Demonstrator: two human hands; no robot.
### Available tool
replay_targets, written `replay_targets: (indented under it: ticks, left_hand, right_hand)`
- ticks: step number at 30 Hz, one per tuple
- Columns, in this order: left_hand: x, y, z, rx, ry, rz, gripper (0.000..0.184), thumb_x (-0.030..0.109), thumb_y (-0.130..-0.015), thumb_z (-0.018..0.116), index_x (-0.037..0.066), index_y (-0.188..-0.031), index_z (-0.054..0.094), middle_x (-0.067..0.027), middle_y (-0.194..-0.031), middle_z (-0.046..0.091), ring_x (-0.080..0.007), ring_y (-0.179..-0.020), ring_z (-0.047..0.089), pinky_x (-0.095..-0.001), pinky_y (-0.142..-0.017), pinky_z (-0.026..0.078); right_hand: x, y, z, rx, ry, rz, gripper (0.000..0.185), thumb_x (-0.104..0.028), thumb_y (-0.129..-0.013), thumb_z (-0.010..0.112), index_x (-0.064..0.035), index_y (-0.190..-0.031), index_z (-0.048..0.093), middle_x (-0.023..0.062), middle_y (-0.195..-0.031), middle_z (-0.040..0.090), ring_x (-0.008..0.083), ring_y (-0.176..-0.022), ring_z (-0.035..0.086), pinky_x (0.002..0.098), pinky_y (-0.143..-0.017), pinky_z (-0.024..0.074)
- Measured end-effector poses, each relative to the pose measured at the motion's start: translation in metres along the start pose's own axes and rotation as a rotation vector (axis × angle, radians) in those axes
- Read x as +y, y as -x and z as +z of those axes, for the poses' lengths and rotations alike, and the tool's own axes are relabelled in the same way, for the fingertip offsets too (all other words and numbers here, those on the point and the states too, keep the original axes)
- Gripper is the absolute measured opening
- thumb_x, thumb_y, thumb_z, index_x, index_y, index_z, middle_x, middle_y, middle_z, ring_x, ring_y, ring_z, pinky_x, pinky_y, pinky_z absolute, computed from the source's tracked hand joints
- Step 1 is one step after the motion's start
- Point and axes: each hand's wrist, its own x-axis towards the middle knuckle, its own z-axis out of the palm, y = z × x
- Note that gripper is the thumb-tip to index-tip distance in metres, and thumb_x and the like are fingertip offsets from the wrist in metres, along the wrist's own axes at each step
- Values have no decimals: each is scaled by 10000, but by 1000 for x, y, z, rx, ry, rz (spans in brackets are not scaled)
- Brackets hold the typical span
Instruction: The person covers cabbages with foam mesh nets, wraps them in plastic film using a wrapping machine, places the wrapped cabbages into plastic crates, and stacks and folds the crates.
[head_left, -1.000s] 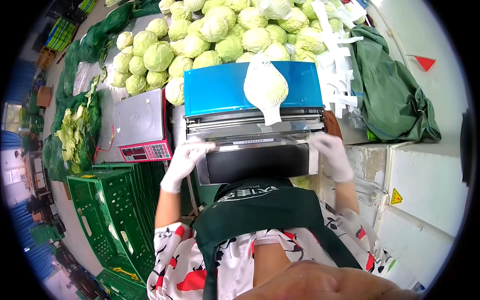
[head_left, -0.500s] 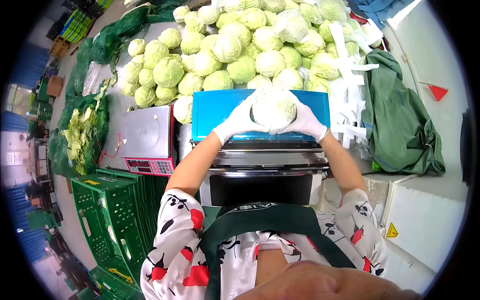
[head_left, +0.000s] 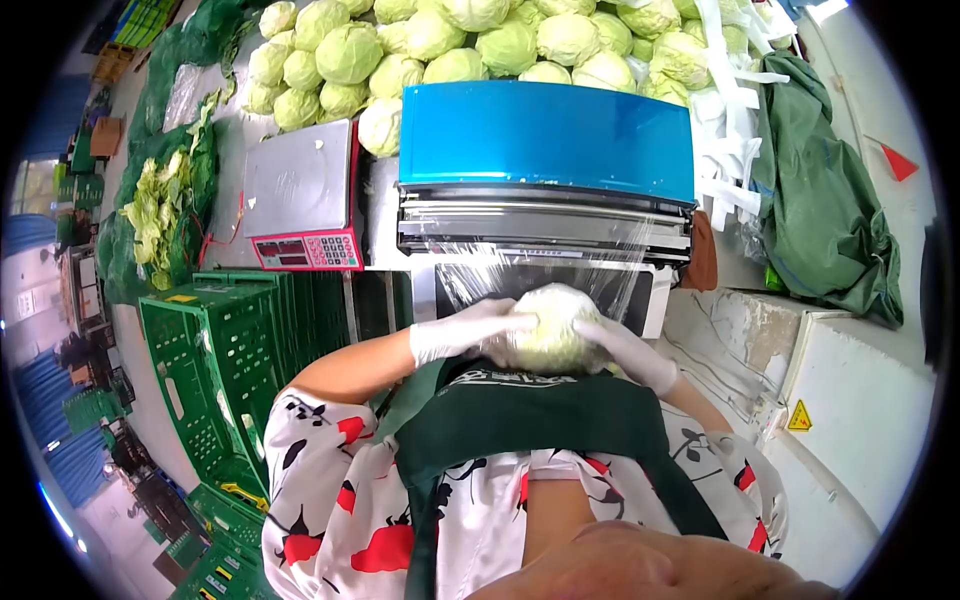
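Cabbage [head_left: 556, 338] Held in Film at the Wrapping Machine

A pale green cabbage sits between a worker's white-gloved hands, close against the dark green apron [head_left: 535, 420] and over the near edge of the machine's black plate. The left hand [head_left: 472, 331] and right hand [head_left: 634, 354] curve around opposite sides, fingers part-closed on the head; how they support it underneath cannot be told. Clear plastic film [head_left: 612, 283] covers at least part of the cabbage and stretches, uncut, to the blue-topped wrapping machine [head_left: 545, 135]. The wrap thus appears under way but unfinished, with the film yet to be parted from the machine. Beyond lies a heap of cabbages [head_left: 435, 38], many apparently bare. A digital scale [head_left: 297, 185] stands to the left, bearing no cabbage.
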Motion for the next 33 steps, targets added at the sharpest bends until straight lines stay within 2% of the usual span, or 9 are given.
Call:
replay_targets:
  ticks: [6,10,12,13,14,16,20,26,33]
  left_hand:
    - [-37,-23,-21,35,327,-88,592,483,-975,591,-66,-1197,591,-106,-920,651,-131,-698,621,-261,-651,533]
    - [-83,4,-7,162,332,344,487,302,-972,655,-30,-1314,554,-98,-1113,694,-162,-1018,675,-302,-920,534]
    - [-108,7,-9,350,-29,484,346,72,-981,604,19,-1320,564,-60,-1118,708,-138,-1087,654,-294,-958,517]
    - [-114,10,-12,614,-636,734,332,58,-987,584,39,-1318,575,-65,-1074,716,-124,-1037,667,-286,-902,536]
    - [-116,9,-17,855,-1263,976,324,45,-993,565,59,-1316,587,-70,-1029,724,-111,-987,681,-279,-847,554]
    - [-105,16,-2,793,-406,732,335,62,-1041,465,83,-1361,560,-19,-800,638,-69,-683,601,-244,-582,521]
    - [-80,33,2,678,109,682,332,111,-1073,416,54,-1381,524,72,-702,445,-12,-609,395,-158,-554,320]
    - [-167,-61,-23,437,-644,266,228,188,-933,578,-6,-951,697,-221,-838,696,-311,-729,695,-407,-712,551]
    - [-93,-46,-14,596,-1162,1091,355,91,-853,644,17,-1200,625,-110,-646,614,-252,-519,615,-370,-510,516]
  right_hand:
    - [33,-33,-28,-9,-214,424,659,-510,-956,575,-37,-1408,498,101,-1318,602,196,-1160,592,353,-959,471]
    - [70,4,-43,97,-66,82,413,-323,-976,606,-43,-1280,612,111,-1199,666,171,-1049,631,335,-916,497]
    - [92,24,-36,402,471,-201,274,-221,-977,614,-44,-1177,673,105,-1093,706,149,-973,649,320,-878,515]
    - [99,24,-28,603,1044,-634,147,-149,-964,618,-24,-993,689,64,-902,706,104,-813,643,268,-747,521]
    - [102,25,-24,669,851,-519,140,-141,-970,605,-21,-962,676,41,-863,684,89,-774,623,256,-711,506]
    - [99,23,-14,774,458,-299,153,-125,-982,580,-17,-900,650,-3,-785,640,60,-696,581,231,-637,474]
    - [83,27,-27,820,-65,-172,207,-165,-1005,552,-35,-856,613,-45,-644,428,60,-612,480,236,-531,369]
    - [252,-47,-51,535,683,-59,296,-262,-957,610,-14,-1086,708,129,-991,719,190,-883,655,370,-817,513]
    - [194,-81,-20,-260,-295,-294,415,-206,-952,628,-56,-1333,564,92,-1280,624,187,-1219,566,340,-1037,460]
